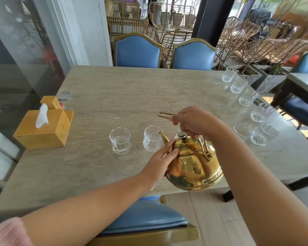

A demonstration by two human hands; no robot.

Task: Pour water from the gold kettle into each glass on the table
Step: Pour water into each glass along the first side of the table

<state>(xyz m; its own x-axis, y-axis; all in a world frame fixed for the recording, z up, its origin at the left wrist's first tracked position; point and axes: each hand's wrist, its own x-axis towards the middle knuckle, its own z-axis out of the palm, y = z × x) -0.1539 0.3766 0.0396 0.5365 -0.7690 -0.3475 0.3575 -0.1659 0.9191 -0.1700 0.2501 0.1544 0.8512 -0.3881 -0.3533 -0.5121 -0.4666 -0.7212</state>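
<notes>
The gold kettle (194,166) hangs tilted above the table's near edge, spout aimed at a cut glass (151,139) just left of it. My right hand (194,121) grips the kettle's wire handle from above. My left hand (164,160) rests with straight fingers against the kettle's left side, by the lid. A second glass (120,140) stands further left with some water in its bottom. Several more glasses line the right side of the table, from one at the far end (228,74) to a near one (264,134).
A wooden tissue box (48,128) sits at the left of the stone table (114,96). Two blue chairs (138,50) stand at the far side, and another blue chair (146,217) is right below me. Rattan furniture fills the background.
</notes>
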